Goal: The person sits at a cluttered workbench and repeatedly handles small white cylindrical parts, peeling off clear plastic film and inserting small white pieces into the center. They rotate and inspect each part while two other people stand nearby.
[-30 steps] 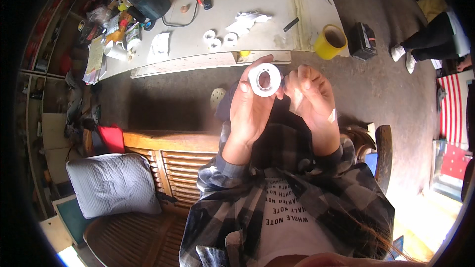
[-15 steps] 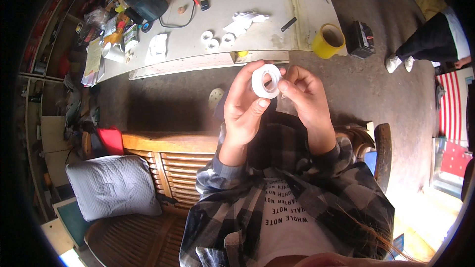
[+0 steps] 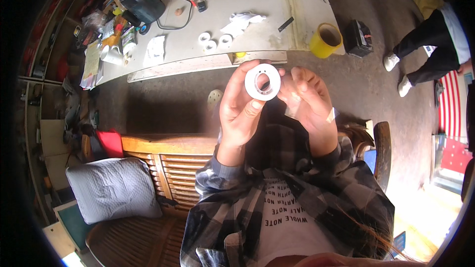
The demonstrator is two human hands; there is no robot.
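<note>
My left hand (image 3: pixel 236 113) is closed around a small white roll of tape (image 3: pixel 251 88), thumb below and fingers behind it. The roll's flat ring side and central hole face up toward me. Just right of the roll is my right hand (image 3: pixel 314 100), its fingers bent in toward the thumb and slightly blurred. A faint clear strip (image 3: pixel 292 111) shows below those fingers, and a pale shiny patch (image 3: pixel 331 114) shows at the wrist. Whether the strip is joined to the roll, I cannot tell. Three similar white rolls (image 3: pixel 211 46) lie on the table ahead.
The white table (image 3: pixel 198 24) stands ahead, with crumpled white paper (image 3: pixel 242 22), a black kettle-like appliance (image 3: pixel 142 1) and a wide yellow roll (image 3: pixel 326 40) at its right edge. A black box (image 3: pixel 358 38) is beyond. Left is a wooden bench (image 3: pixel 168 143) with a grey cushion (image 3: pixel 114 190). Another person (image 3: pixel 425 44) stands right.
My right hand has drawn back from the roll, down and to the right. The roll now faces me more squarely in my left hand. The other person's legs have moved apart.
</note>
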